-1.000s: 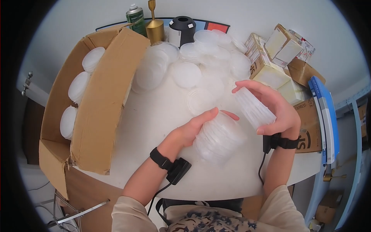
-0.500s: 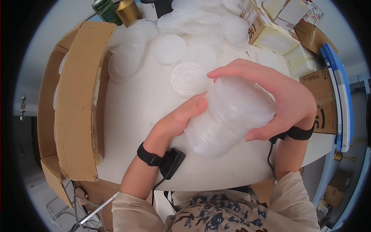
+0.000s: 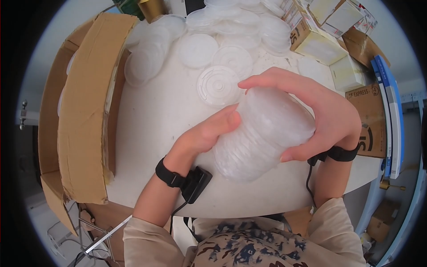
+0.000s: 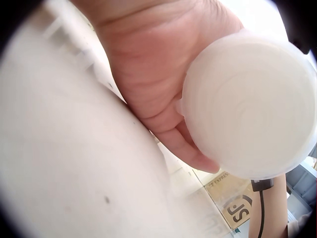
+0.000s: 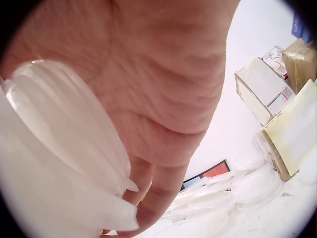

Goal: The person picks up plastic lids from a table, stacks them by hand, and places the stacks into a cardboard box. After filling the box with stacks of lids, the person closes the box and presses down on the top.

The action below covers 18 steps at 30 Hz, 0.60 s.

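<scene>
Both hands hold one thick stack of round translucent plastic lids (image 3: pixel 249 151) above the near part of the white table. My left hand (image 3: pixel 209 131) grips its left side, thumb on top. In the left wrist view the flat face of an end lid (image 4: pixel 250 106) shows beside the palm, with a small tab at its rim. My right hand (image 3: pixel 322 109) curls round the upper right end of the stack, thumb low and fingers over the top. In the right wrist view the lid edges (image 5: pixel 69 134) lie against the palm.
Loose lids (image 3: pixel 198 51) and piles of them cover the far table (image 3: pixel 155 120). A long open cardboard box (image 3: pixel 84 107) with lid stacks inside stands at left. Small cartons (image 3: pixel 322 44), a brown carton (image 3: pixel 371 120) and a blue binder (image 3: pixel 389 111) line the right side.
My right hand has brought its smaller stack left against the stack in my left hand, and the two now form one. The head view has shifted downward and nearer.
</scene>
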Available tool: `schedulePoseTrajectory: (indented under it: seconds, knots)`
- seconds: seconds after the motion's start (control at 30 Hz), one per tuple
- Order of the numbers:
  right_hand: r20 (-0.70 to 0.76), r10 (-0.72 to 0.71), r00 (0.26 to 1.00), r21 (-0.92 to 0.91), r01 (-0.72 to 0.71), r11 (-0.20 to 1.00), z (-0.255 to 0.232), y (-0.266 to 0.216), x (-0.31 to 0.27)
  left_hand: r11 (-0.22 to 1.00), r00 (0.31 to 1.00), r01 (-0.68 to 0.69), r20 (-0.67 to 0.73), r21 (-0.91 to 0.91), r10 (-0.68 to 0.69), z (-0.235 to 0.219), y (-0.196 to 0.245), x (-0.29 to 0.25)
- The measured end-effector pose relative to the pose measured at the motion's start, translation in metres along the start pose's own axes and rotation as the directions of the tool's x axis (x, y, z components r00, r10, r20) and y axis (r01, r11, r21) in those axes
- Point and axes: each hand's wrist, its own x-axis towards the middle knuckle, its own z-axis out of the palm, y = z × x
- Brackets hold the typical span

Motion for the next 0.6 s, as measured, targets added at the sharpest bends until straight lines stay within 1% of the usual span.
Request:
schedulePoseTrajectory:
  seconds: [0.03, 0.1, 0.23, 0.3, 0.37, 0.4, 0.47, 0.5, 0.6]
  knots:
    - [0.009, 0.014, 1.000, 0.012, -0.014, 1.000, -0.001, -0.001, 0.000, 1.000, 1.000, -0.003, -0.001, -0.001, 0.003, 0.000, 0.000, -0.001]
    - [0.020, 0.027, 0.999, 0.022, -0.027, 0.999, -0.001, -0.001, 0.001, 0.998, 1.000, 0.005, -0.030, 0.066, -0.003, 0.001, 0.000, -0.002]
    - [0.026, 0.003, 1.000, 0.041, -0.004, 0.999, -0.002, 0.002, 0.001, 0.998, 0.998, 0.005, -0.062, 0.069, -0.001, 0.001, -0.003, -0.003]
    - [0.031, -0.006, 1.000, 0.040, 0.005, 0.999, -0.001, 0.004, 0.001, 0.998, 0.998, -0.010, -0.060, 0.055, 0.013, 0.002, -0.003, -0.002]
    - [0.004, -0.006, 1.000, 0.132, 0.005, 0.991, 0.000, 0.006, 0.000, 1.000, 0.999, 0.000, -0.055, 0.028, 0.002, 0.000, -0.003, -0.003]
    - [0.005, -0.003, 1.000, 0.128, 0.002, 0.992, 0.000, 0.007, 0.000, 1.000, 0.999, 0.009, -0.045, 0.001, -0.009, -0.001, -0.003, -0.002]
    - [0.007, 0.013, 1.000, 0.178, -0.014, 0.984, -0.002, 0.010, 0.000, 1.000, 0.999, 0.001, -0.037, -0.001, -0.001, 0.001, 0.000, -0.001]
    - [0.007, 0.018, 1.000, 0.174, -0.019, 0.985, -0.003, 0.012, -0.002, 1.000, 0.999, -0.005, -0.039, 0.002, 0.005, 0.002, 0.001, 0.000]
    - [-0.030, 0.013, 0.999, 0.218, -0.006, 0.976, -0.002, 0.016, -0.003, 0.999, 0.998, -0.024, -0.060, -0.028, 0.023, 0.004, 0.001, 0.000]
